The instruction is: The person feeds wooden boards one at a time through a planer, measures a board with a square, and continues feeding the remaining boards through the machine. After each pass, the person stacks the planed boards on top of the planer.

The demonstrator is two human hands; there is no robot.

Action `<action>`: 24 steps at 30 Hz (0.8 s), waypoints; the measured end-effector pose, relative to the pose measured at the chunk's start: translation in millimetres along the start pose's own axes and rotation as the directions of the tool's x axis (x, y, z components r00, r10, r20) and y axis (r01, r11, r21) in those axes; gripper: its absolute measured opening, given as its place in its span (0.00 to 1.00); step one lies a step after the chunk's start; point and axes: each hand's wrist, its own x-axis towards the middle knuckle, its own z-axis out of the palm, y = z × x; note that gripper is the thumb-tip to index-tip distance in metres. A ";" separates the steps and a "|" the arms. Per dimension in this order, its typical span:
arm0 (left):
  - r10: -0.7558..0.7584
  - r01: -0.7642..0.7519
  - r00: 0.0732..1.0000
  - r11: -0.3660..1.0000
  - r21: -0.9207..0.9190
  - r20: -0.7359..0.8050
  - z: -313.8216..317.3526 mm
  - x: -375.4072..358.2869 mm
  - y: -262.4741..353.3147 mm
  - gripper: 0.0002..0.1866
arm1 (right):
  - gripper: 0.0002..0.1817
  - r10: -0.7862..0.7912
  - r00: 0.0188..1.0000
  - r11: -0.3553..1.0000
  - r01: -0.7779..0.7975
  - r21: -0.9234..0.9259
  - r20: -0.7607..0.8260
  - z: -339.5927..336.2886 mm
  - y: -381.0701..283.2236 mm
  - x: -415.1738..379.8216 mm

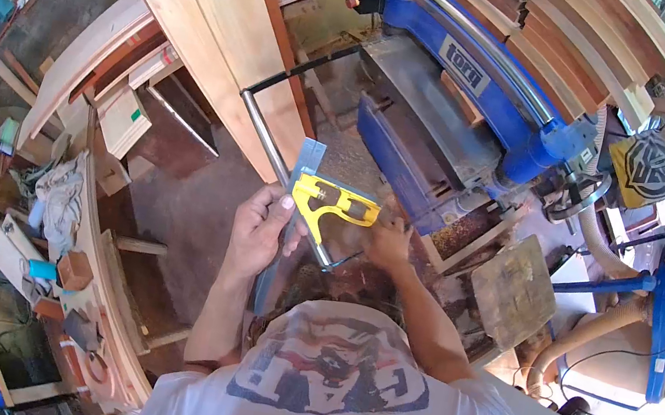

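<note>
A yellow combination square [312,223] with a steel blade is held up in front of my chest. My left hand [257,232] is closed around the blade close to the yellow head, thumb on top. At the right end of the head, the fingers of my right hand [389,240] are curled against it; some fingertips are hidden. Behind the square, a shiny metal roller [270,134] on a dark frame slants down from a light wooden board [223,19].
A blue thickness planer [499,72] stands ahead, with curved timber [550,32] stacked behind it. To the right, a person in a yellow top [656,162] is near a blue stand [660,327] and a hose. A cluttered bench [91,289] runs along my left.
</note>
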 end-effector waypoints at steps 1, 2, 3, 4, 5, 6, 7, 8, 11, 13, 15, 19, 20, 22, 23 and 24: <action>0.002 -0.002 1.000 1.000 -0.004 0.009 15.5 -2.0 -0.3 0.15 | 0.29 -0.073 0.997 0.993 0.075 0.087 -0.022 -4.5 6.4 -2.1; 0.008 -0.008 1.000 1.000 0.006 0.003 32.6 -6.8 -2.3 0.15 | 0.30 -0.143 0.989 0.974 0.149 0.171 -0.047 -8.3 15.3 -8.4; 0.009 -0.009 1.000 1.000 0.017 -0.004 48.7 -10.9 -4.3 0.14 | 0.31 -0.210 0.975 0.941 0.222 0.255 -0.073 -9.6 24.9 -14.2; 0.013 -0.012 1.000 0.999 0.030 -0.014 63.5 -15.1 -6.3 0.14 | 0.31 -0.267 0.963 0.913 0.239 0.332 0.041 -7.0 35.6 -7.7; 0.008 -0.006 1.000 0.999 0.052 -0.021 76.8 -19.0 -8.1 0.14 | 0.31 -0.333 0.942 0.888 0.300 0.347 0.036 -6.4 44.1 -6.0; 0.003 -0.001 1.000 0.997 0.072 -0.031 90.0 -22.9 -10.1 0.14 | 0.30 -0.398 0.917 0.860 0.361 0.361 0.032 -8.5 50.6 -5.4; -0.001 0.004 0.999 0.996 0.091 -0.042 103.3 -26.6 -11.8 0.14 | 0.30 -0.463 0.886 0.827 0.420 0.374 0.027 -11.1 57.8 -4.9; 0.004 0.000 0.999 0.996 0.084 -0.041 116.5 -29.9 -12.3 0.13 | 0.29 -0.485 0.872 0.828 0.434 0.356 0.064 -13.8 65.4 -4.5; -0.002 0.007 0.998 0.996 0.089 -0.056 146.2 -44.9 -12.7 0.13 | 0.28 -0.541 0.823 0.821 0.473 0.320 0.172 -18.4 73.0 -11.7; -0.003 0.011 0.997 0.995 0.103 -0.078 163.5 -50.8 -14.7 0.13 | 0.28 -0.570 0.793 0.812 0.503 0.296 0.215 -20.1 77.2 -10.3; 0.010 0.002 0.996 0.992 0.126 -0.094 177.9 -56.2 -14.0 0.13 | 0.27 -0.601 0.769 0.787 0.522 0.327 0.217 -18.1 81.8 -8.2; 0.033 -0.013 0.994 0.982 0.190 -0.102 193.6 -67.9 -19.4 0.12 | 0.26 -0.653 0.735 0.709 0.510 0.487 0.183 -2.0 89.7 0.4; 0.061 -0.032 0.991 0.972 0.235 -0.116 194.9 -70.3 -20.5 0.11 | 0.25 -0.666 0.728 0.656 0.467 0.593 0.163 7.5 88.4 3.3; 0.115 -0.076 0.988 0.946 0.317 -0.107 197.3 -72.5 -21.7 0.10 | 0.25 -0.677 0.721 0.383 0.170 0.908 0.151 37.0 87.4 15.8; 0.111 -0.066 0.984 0.954 0.292 -0.140 198.2 -74.2 -23.5 0.10 | 0.25 -0.681 0.719 0.241 0.042 0.970 0.138 53.2 86.6 20.6; 0.105 -0.060 0.982 0.962 0.266 -0.160 197.1 -76.8 -26.0 0.09 | 0.25 -0.677 0.722 0.135 -0.068 0.989 0.142 65.1 85.0 24.6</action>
